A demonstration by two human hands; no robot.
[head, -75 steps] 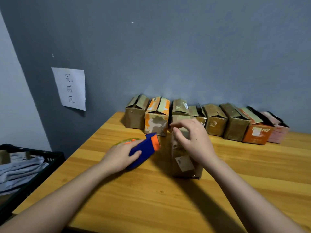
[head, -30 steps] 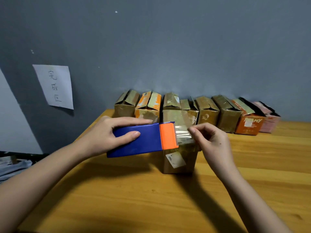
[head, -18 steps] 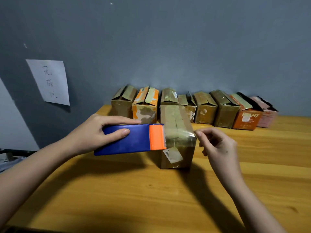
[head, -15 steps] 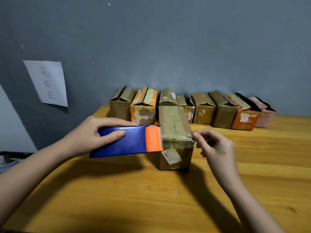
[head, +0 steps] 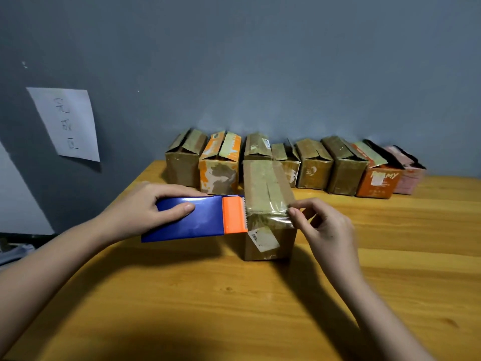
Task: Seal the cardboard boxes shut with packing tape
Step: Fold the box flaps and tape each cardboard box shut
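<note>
A brown cardboard box (head: 265,183) stands end-on in the middle of the wooden table (head: 234,303), its top flaps closed. My left hand (head: 140,212) grips a blue tape dispenser (head: 192,220) with an orange cutter head, held against the box's left near corner. A strip of clear tape (head: 268,217) runs from the cutter across the near top edge of the box. My right hand (head: 325,230) pinches the free end of that strip at the box's right near corner.
Several more cardboard boxes (head: 315,165) with loose flaps line the grey wall at the back, ending in an orange one (head: 377,181) and a pink one (head: 408,175). A paper sign (head: 67,123) hangs on the wall at left. A dark crate edge (head: 15,243) shows left of the table.
My left hand lifted the dispenser off the table and brought it to the box. My right hand left the box top, took the tape end and drew the strip rightward across the near edge.
</note>
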